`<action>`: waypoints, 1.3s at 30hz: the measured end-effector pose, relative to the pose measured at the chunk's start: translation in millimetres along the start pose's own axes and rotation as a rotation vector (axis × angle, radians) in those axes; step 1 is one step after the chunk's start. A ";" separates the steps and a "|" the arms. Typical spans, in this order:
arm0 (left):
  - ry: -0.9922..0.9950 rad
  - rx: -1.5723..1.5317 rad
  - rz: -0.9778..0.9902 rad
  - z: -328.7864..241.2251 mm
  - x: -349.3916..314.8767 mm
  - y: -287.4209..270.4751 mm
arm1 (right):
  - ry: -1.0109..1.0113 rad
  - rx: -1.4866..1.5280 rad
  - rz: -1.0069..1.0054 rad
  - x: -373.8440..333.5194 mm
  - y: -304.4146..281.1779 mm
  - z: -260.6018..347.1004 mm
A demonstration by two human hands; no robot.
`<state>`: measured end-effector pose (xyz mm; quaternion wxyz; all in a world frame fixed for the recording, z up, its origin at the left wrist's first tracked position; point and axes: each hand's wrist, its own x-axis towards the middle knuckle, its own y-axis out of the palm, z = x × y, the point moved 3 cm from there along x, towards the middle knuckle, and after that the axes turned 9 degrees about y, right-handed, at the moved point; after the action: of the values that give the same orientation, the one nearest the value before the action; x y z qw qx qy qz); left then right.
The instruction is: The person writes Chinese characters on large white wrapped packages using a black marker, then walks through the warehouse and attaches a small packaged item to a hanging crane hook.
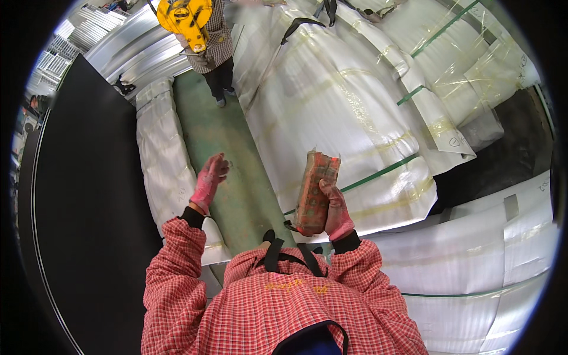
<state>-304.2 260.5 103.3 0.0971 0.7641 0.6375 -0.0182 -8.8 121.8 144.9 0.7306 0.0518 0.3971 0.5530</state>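
An orange-red crane remote control point(312, 198), worn and wrapped in clear film, is held upright in my right hand point(336, 207). That hand wears a pink glove, its thumb lying across the front among the round buttons. My left hand point(211, 177), in a matching glove, is raised over the green floor with its fingers loosely bent and nothing in them. Ahead, a yellow crane hook block point(186, 16) hangs in front of a co-worker point(220, 59) in a checked top. The block hides part of this person.
Large bundles in white foam wrap point(349, 112), bound with green straps and tape, fill the right side. Dark lifting slings point(302, 22) lie over the far bundle. A narrow wrapped bundle point(158, 127) and a black panel point(89, 207) border the green floor point(236, 183) at left.
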 end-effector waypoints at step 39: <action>0.566 1.125 0.242 -22.8 573.3 -57.5 | -0.165 0.308 -0.625 163.2 84.6 -54.2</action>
<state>-255.6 830.6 31.5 -0.4893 0.7402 0.4406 -0.1365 -96.3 273.1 66.3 0.8778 0.0820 0.4121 0.2301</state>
